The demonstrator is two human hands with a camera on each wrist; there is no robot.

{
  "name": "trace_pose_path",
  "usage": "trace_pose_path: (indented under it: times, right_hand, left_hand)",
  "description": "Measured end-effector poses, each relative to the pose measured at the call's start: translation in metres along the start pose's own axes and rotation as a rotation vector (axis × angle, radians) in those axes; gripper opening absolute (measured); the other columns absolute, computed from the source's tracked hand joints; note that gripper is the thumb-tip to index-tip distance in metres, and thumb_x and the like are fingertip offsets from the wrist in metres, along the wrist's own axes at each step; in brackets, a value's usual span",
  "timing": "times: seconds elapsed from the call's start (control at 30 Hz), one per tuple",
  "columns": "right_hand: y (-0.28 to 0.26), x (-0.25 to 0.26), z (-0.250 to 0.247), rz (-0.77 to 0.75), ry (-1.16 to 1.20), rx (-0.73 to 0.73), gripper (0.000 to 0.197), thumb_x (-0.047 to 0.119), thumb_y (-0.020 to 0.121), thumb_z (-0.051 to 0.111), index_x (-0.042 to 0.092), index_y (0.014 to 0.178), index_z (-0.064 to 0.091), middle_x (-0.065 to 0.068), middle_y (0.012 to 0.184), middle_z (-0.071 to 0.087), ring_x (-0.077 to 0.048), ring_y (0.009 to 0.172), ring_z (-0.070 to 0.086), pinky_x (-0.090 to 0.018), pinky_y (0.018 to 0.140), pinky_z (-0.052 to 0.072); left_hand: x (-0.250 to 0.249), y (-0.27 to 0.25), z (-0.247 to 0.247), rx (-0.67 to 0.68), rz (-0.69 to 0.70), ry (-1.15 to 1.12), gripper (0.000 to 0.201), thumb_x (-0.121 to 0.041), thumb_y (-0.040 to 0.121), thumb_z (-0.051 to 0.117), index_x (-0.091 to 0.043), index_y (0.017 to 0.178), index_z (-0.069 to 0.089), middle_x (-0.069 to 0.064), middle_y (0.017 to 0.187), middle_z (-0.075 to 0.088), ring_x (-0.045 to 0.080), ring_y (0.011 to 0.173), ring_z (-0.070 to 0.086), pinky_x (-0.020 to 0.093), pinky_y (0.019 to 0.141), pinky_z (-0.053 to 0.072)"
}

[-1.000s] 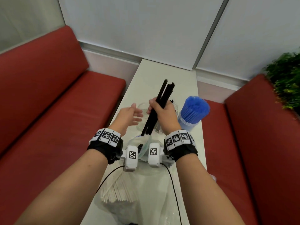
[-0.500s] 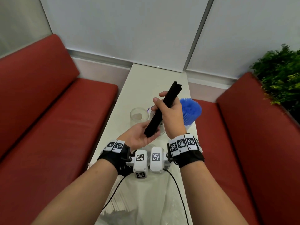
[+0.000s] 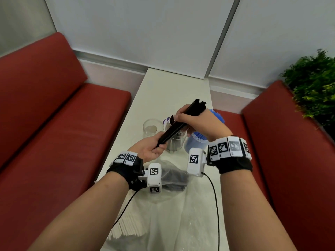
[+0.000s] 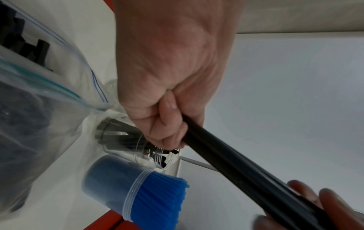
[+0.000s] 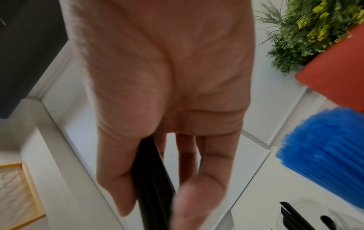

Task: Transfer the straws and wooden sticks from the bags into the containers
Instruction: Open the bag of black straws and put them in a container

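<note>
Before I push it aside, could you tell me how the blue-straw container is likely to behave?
The container would probably tip rather than slide: it is tall and narrow, and the blue straws stick out well above its rim. It likely weighs little, holding only thin plastic straws. Packed tight, they probably won't spill.

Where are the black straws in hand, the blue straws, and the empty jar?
black straws (image 3: 174,130), head view, middle of the bundle between both hands
blue straws (image 4: 157,200), left wrist view, part sticking out of their container
empty jar (image 3: 152,128), head view, glass wall
</note>
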State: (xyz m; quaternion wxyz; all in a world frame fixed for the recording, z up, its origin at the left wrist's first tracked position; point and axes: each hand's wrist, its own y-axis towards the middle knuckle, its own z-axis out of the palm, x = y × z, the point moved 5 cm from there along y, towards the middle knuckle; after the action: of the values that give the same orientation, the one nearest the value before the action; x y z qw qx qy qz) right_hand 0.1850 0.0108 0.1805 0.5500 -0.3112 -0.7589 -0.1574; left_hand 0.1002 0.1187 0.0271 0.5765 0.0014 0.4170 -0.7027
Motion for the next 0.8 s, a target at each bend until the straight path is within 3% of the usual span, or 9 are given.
trace_pose_path:
  times: [0.07,0.17,0.23,0.4,0.5,0.63,0.73,0.8]
  right_hand:
    - [0.005,0.005,-0.002,0.005,-0.014,0.020,0.020,0.010,0.088,0.073,-0.007,0.097,0.068,-0.028,0.085,0.072,-0.023,0.059,0.065,-0.029,0.052,0.055]
    - [0.016,0.012,-0.008,-0.014,-0.045,0.016,0.019,0.011,0.085,0.075,-0.004,0.096,0.071,-0.025,0.086,0.074,-0.028,0.062,0.067,-0.036,0.063,0.061]
    - [0.024,0.013,-0.017,-0.038,-0.029,-0.022,0.017,0.012,0.085,0.075,-0.002,0.094,0.072,-0.022,0.085,0.075,-0.030,0.065,0.068,-0.039,0.066,0.061]
    - [0.046,-0.002,-0.049,-0.066,-0.036,-0.409,0.003,0.011,0.081,0.071,0.010,0.078,0.072,-0.021,0.076,0.071,-0.027,0.059,0.066,-0.048,0.072,0.062]
    - [0.060,-0.024,-0.051,0.003,-0.073,-0.557,0.010,0.013,0.080,0.068,0.006,0.085,0.073,-0.017,0.077,0.070,-0.028,0.063,0.067,-0.050,0.071,0.063]
    - [0.080,-0.055,-0.040,0.116,-0.259,-0.510,0.016,0.014,0.082,0.068,0.002,0.091,0.072,-0.020,0.085,0.073,-0.037,0.082,0.072,-0.048,0.079,0.060]
    - [0.090,-0.080,-0.027,0.192,-0.285,-0.487,0.019,0.016,0.085,0.069,0.001,0.096,0.071,-0.020,0.092,0.074,-0.033,0.085,0.072,-0.038,0.068,0.060]
    - [0.094,-0.097,-0.021,0.239,-0.302,-0.478,0.022,0.021,0.086,0.072,0.002,0.097,0.071,-0.017,0.097,0.074,-0.032,0.092,0.071,-0.037,0.075,0.058]
  left_hand:
    - [-0.005,0.003,0.001,0.001,0.055,-0.002,0.022,-0.025,0.103,0.040,-0.008,0.093,0.052,0.002,0.068,0.039,0.005,0.037,0.033,0.013,0.025,0.016]
    - [-0.015,0.008,0.002,-0.018,0.140,-0.005,0.024,-0.028,0.103,0.043,-0.009,0.094,0.052,0.003,0.067,0.044,0.005,0.040,0.034,0.015,0.027,0.022]
    - [-0.021,0.010,-0.007,-0.121,0.191,-0.015,0.026,-0.028,0.103,0.045,-0.005,0.095,0.055,0.006,0.066,0.055,0.008,0.043,0.042,0.015,0.031,0.028]
    - [-0.026,0.009,-0.055,-0.336,0.247,0.050,0.030,-0.026,0.103,0.045,-0.005,0.089,0.062,0.006,0.076,0.059,0.012,0.056,0.049,0.017,0.045,0.038]
    - [-0.027,0.007,-0.077,-0.429,0.221,0.054,0.030,-0.021,0.102,0.043,-0.004,0.085,0.060,0.007,0.075,0.058,0.014,0.059,0.049,0.019,0.050,0.038]
    - [-0.017,0.007,-0.090,-0.524,0.106,0.382,0.026,-0.009,0.095,0.043,-0.001,0.078,0.061,0.009,0.066,0.058,0.018,0.057,0.052,0.025,0.055,0.043]
    - [-0.001,0.013,-0.092,-0.533,0.010,0.704,0.016,-0.002,0.092,0.051,0.003,0.084,0.064,0.012,0.069,0.060,0.020,0.057,0.055,0.028,0.060,0.051]
    - [0.009,0.019,-0.095,-0.500,0.017,0.811,0.016,0.005,0.091,0.052,0.003,0.084,0.066,0.014,0.071,0.063,0.020,0.058,0.058,0.027,0.065,0.054]
